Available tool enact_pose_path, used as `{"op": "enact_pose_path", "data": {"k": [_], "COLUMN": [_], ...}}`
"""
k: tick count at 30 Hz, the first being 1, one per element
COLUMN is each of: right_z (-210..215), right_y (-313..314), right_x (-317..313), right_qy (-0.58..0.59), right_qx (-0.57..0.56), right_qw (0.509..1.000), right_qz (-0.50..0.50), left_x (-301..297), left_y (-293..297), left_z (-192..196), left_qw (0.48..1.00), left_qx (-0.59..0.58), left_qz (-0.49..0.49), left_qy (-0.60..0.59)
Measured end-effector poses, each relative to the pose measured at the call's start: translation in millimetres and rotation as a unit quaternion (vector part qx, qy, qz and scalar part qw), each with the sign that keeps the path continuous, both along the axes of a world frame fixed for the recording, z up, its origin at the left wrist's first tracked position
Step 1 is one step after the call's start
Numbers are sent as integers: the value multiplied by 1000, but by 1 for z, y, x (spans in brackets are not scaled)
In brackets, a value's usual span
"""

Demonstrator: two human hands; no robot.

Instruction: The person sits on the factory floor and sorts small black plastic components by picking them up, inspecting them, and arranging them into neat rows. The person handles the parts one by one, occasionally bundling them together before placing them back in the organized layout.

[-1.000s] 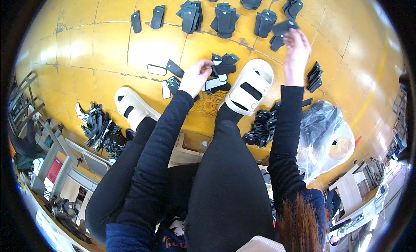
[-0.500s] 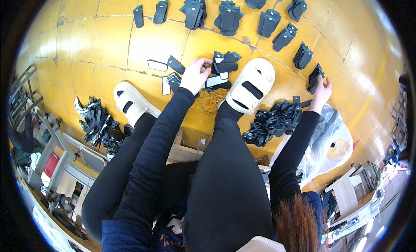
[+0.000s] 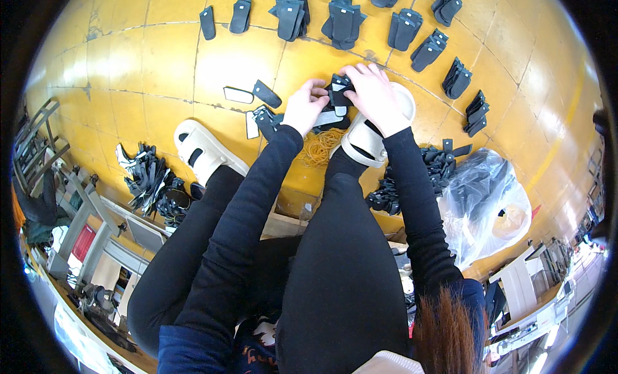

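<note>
Just left of my right shoe, both hands meet over a small pile of dark flat pieces with rounded ends (image 3: 337,91). My left hand (image 3: 304,110) has its fingers curled, thumb and fingertips at the pile's left edge. From the right, my right hand (image 3: 375,98) reaches over, closed on the pieces with thumb and fingers. White-faced pieces (image 3: 331,117) lie just under the hands. Left of my left hand are more dark pieces (image 3: 265,121), a single dark piece (image 3: 267,94) and a white piece with a dark edge (image 3: 238,94).
Stacks of dark pieces (image 3: 344,25) form an arc across the yellow floor. Yellow rubber bands (image 3: 318,149) lie between my shoes. Dark bundles (image 3: 439,168) and a clear plastic bag (image 3: 486,210) are at right. Another dark heap (image 3: 149,177) lies left of my left shoe (image 3: 207,152).
My right hand has come left from the stack at the right end of the arc to the pile by my shoe. My left hand has shifted slightly right and down, against the same pile.
</note>
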State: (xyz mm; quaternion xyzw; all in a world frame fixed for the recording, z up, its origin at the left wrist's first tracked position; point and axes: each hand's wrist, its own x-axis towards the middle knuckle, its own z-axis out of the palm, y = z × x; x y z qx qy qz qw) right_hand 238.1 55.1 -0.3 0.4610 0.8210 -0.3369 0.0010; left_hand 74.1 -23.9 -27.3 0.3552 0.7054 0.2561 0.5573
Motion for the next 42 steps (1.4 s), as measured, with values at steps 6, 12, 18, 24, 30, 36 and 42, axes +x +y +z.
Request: {"op": "enact_pose_path", "data": {"k": [6,12,18,24,30,36,42], "right_z": [-4,-6,-9,5,21,17,21], "right_y": [2,1,3,9,13,33,34], "right_x": [3,1,6,4,-3,-3,-4], "right_qy": [19,21,80,212,288,338,378], "right_qx": [-15,-23,-30,-103,-100,-211,-306], "right_qw": [1000,999,996,972,945,882,845], "right_qz": [-3,-8,6,-20,-118,-251,-223], "left_x": [5,4,7,12,4,0,5], "left_y": [0,1,3,0,1,5,18], "left_z": [-10,-9,-6,1,8,13,30], "left_qw": [997,994,993,997,998,997,970], "left_qx": [-37,-64,-54,27,-24,-36,67], "left_qz": [27,15,3,0,-51,-60,120], "left_qy": [-54,-83,-107,-69,-8,-25,-200]}}
